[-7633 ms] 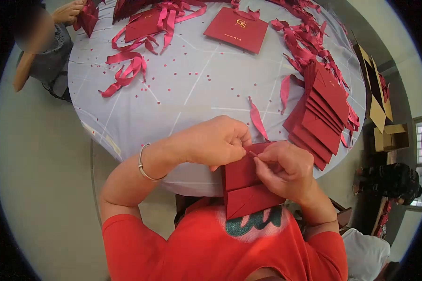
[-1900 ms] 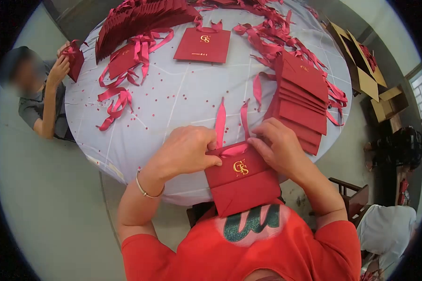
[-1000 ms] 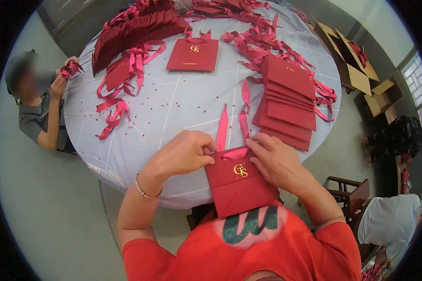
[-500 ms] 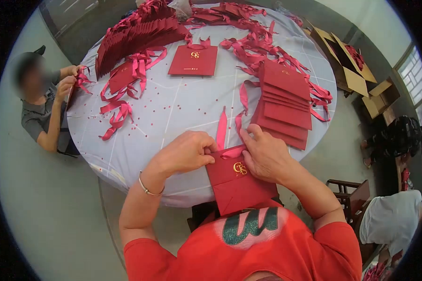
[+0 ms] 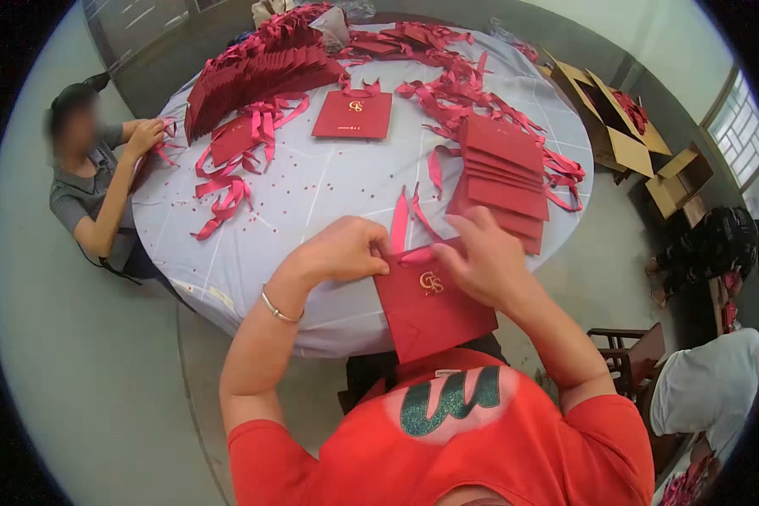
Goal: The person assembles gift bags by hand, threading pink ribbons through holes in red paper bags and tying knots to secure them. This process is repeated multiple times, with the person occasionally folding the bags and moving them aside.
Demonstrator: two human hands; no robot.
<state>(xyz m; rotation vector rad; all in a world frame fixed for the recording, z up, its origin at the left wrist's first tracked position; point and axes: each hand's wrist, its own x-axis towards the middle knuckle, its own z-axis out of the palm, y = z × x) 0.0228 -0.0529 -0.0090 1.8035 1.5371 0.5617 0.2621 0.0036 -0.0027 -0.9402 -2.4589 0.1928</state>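
A red paper gift bag (image 5: pixel 434 316) with a gold monogram lies tilted at the table's near edge, close to my shirt. My left hand (image 5: pixel 350 250) pinches its upper left corner between thumb and curled fingers. Over the upper right corner is my right hand (image 5: pixel 485 261), its fingers apart and its thumb touching the bag near the ribbon. A pink ribbon handle (image 5: pixel 415 256) runs across the top of the bag, and its loose ends stretch onto the tablecloth. What lies under my right palm is hidden.
Red bags (image 5: pixel 506 181) with ribbons are stacked at the right. One bag (image 5: pixel 352 116) lies farther back, near a long row of bags (image 5: pixel 257 84). A co-worker (image 5: pixel 93 181) handles ribbon at the left. Cardboard boxes (image 5: pixel 603 110) stand right of the round table (image 5: pixel 312 198).
My right hand has lifted slightly and its fingers have spread; its thumb has shifted up toward the ribbon. My left hand keeps its pinch. The view has tilted slightly.
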